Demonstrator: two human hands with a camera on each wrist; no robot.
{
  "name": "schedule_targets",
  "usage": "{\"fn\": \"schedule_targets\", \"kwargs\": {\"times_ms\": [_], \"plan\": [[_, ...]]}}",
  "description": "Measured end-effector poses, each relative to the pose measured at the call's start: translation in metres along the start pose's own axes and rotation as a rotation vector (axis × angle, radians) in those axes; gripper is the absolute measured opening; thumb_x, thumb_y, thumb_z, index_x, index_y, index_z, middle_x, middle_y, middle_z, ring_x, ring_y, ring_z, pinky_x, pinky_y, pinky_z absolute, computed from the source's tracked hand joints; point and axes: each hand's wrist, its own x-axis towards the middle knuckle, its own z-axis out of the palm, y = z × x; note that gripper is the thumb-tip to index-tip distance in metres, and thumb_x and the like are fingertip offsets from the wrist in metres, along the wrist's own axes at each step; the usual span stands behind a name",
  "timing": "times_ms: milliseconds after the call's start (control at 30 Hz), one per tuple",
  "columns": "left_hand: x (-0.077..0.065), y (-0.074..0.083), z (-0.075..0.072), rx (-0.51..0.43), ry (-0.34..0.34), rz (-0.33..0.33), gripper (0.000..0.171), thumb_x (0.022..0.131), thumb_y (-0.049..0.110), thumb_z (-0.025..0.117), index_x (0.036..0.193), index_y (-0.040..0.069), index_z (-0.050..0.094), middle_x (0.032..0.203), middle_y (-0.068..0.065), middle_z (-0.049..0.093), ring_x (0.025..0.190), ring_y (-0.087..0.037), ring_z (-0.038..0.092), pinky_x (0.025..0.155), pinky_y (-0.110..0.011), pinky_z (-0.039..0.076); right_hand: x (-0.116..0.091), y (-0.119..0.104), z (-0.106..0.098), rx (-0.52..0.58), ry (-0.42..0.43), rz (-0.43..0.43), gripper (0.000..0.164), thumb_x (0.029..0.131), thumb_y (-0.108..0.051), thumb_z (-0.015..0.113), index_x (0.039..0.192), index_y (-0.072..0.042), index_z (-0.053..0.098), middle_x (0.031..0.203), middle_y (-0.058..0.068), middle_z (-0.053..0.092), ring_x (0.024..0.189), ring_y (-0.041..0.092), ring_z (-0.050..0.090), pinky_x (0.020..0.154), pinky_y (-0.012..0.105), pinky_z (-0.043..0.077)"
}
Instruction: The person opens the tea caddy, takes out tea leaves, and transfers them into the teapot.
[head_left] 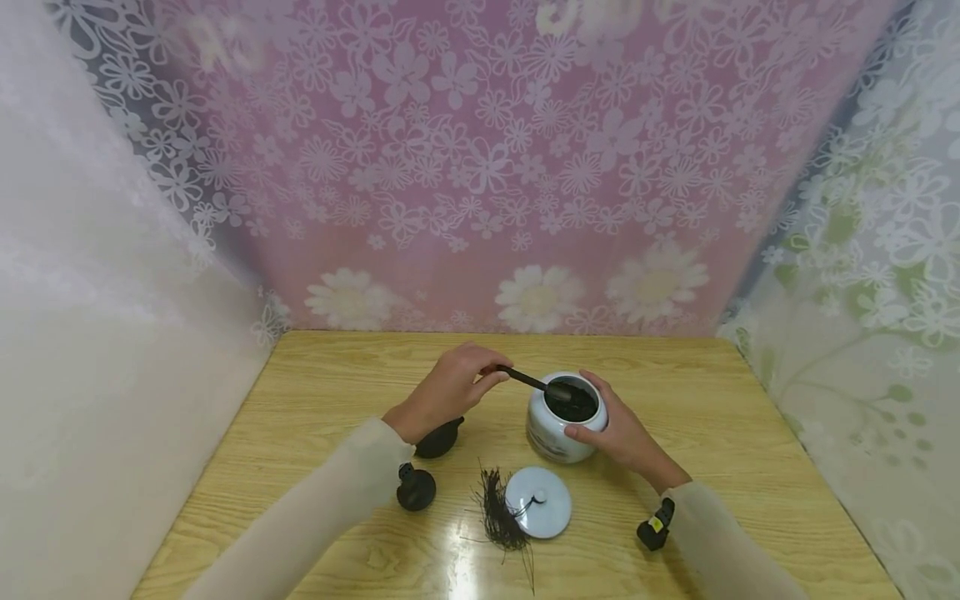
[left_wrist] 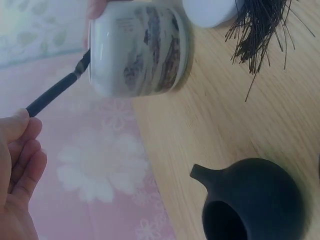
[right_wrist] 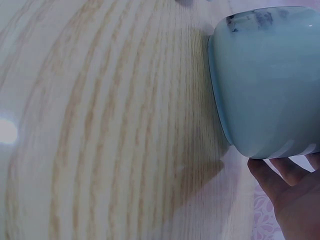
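Observation:
My left hand (head_left: 448, 390) pinches the handle of a dark spoon (head_left: 525, 378) between thumb and fingers. The spoon's bowl lies inside the mouth of a white porcelain jar (head_left: 553, 440), over dark contents that look like dry tea leaves (head_left: 576, 405). Around the jar's right side, my right hand (head_left: 621, 427) holds it, thumb in front and fingers behind; the right wrist view shows fingertips (right_wrist: 260, 167) against its wall. Dark landscape painting decorates the jar in the left wrist view. Below my left wrist stands a black teapot (left_wrist: 265, 195), partly hidden by the arm in the head view.
In front of the jar lies its white lid (head_left: 551, 518), with a dark tassel (head_left: 498, 508) attached at the knob. A small round black object (head_left: 417, 490) sits near the teapot. Patterned curtains (head_left: 480, 167) surround the wooden table (head_left: 337, 375) at the back and sides.

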Motion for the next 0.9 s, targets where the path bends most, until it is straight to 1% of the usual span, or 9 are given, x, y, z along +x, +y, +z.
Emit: {"fn": "schedule_targets", "kwargs": {"times_ms": [67, 200, 367, 567, 667, 733, 800, 833, 900], "plan": [[0.004, 0.003, 0.003, 0.019, -0.019, 0.004, 0.022, 0.108, 0.017, 0.072, 0.127, 0.010, 0.079, 0.112, -0.002, 0.081, 0.104, -0.018, 0.070, 0.089, -0.037, 0.059, 0.000, 0.000, 0.000, -0.002, -0.003, -0.002, 0.106, 0.093, -0.040, 0.089, 0.175, -0.019, 0.023, 0.167, 0.018, 0.047, 0.152, 0.046, 0.048, 0.117, 0.074, 0.040], [0.011, 0.008, 0.009, 0.094, -0.051, 0.034, 0.021, 0.108, 0.016, 0.071, 0.127, 0.010, 0.079, 0.118, -0.003, 0.081, 0.112, -0.019, 0.071, 0.094, -0.035, 0.061, -0.001, 0.001, 0.000, -0.003, -0.013, 0.000, 0.107, 0.094, -0.040, 0.088, 0.175, -0.017, 0.022, 0.167, 0.017, 0.047, 0.150, 0.046, 0.050, 0.115, 0.073, 0.043], [0.020, 0.014, 0.016, 0.223, -0.098, 0.100, 0.021, 0.109, 0.018, 0.070, 0.127, 0.010, 0.079, 0.120, -0.002, 0.080, 0.116, -0.020, 0.071, 0.099, -0.034, 0.061, -0.001, 0.000, -0.001, 0.014, -0.016, 0.010, 0.106, 0.094, -0.040, 0.088, 0.175, -0.020, 0.022, 0.166, 0.016, 0.047, 0.149, 0.044, 0.052, 0.114, 0.071, 0.044], [0.026, 0.022, 0.027, 0.415, -0.204, 0.189, 0.023, 0.112, 0.019, 0.065, 0.131, 0.015, 0.077, 0.125, 0.001, 0.079, 0.115, -0.017, 0.068, 0.100, -0.028, 0.059, 0.000, 0.001, -0.002, 0.013, -0.012, -0.006, 0.105, 0.095, -0.037, 0.088, 0.175, -0.018, 0.022, 0.165, 0.017, 0.049, 0.146, 0.042, 0.055, 0.114, 0.065, 0.046], [0.027, 0.026, 0.030, 0.469, -0.249, 0.225, 0.024, 0.113, 0.019, 0.064, 0.134, 0.016, 0.076, 0.128, 0.002, 0.078, 0.117, -0.015, 0.068, 0.101, -0.025, 0.059, 0.001, 0.001, -0.001, 0.015, -0.017, -0.014, 0.106, 0.095, -0.037, 0.087, 0.175, -0.017, 0.021, 0.165, 0.017, 0.050, 0.144, 0.041, 0.057, 0.112, 0.064, 0.047], [0.028, 0.027, 0.033, 0.465, -0.267, 0.225, 0.025, 0.112, 0.019, 0.065, 0.134, 0.016, 0.076, 0.128, 0.002, 0.078, 0.119, -0.014, 0.068, 0.102, -0.024, 0.058, 0.001, 0.001, -0.001, 0.022, -0.022, -0.012, 0.106, 0.095, -0.038, 0.087, 0.175, -0.018, 0.021, 0.165, 0.016, 0.049, 0.143, 0.041, 0.057, 0.112, 0.064, 0.048], [0.029, 0.026, 0.035, 0.427, -0.274, 0.211, 0.025, 0.112, 0.019, 0.066, 0.134, 0.016, 0.076, 0.128, 0.002, 0.078, 0.119, -0.014, 0.069, 0.102, -0.024, 0.058, 0.000, 0.001, 0.000, 0.024, -0.023, -0.014, 0.106, 0.095, -0.038, 0.087, 0.175, -0.018, 0.021, 0.165, 0.016, 0.049, 0.143, 0.041, 0.058, 0.111, 0.064, 0.048], [0.029, 0.025, 0.037, 0.391, -0.276, 0.199, 0.024, 0.112, 0.018, 0.066, 0.133, 0.015, 0.077, 0.127, 0.001, 0.078, 0.119, -0.014, 0.070, 0.107, -0.026, 0.057, 0.000, 0.001, 0.000, 0.024, -0.023, -0.013, 0.106, 0.095, -0.038, 0.087, 0.175, -0.018, 0.021, 0.165, 0.017, 0.049, 0.143, 0.041, 0.058, 0.111, 0.064, 0.049], [0.029, 0.022, 0.040, 0.293, -0.287, 0.158, 0.024, 0.112, 0.018, 0.066, 0.133, 0.013, 0.077, 0.127, 0.000, 0.079, 0.117, -0.015, 0.070, 0.106, -0.028, 0.057, 0.000, 0.001, -0.001, 0.024, -0.023, -0.009, 0.105, 0.095, -0.038, 0.087, 0.175, -0.019, 0.021, 0.165, 0.016, 0.049, 0.142, 0.041, 0.058, 0.110, 0.064, 0.049]]}}
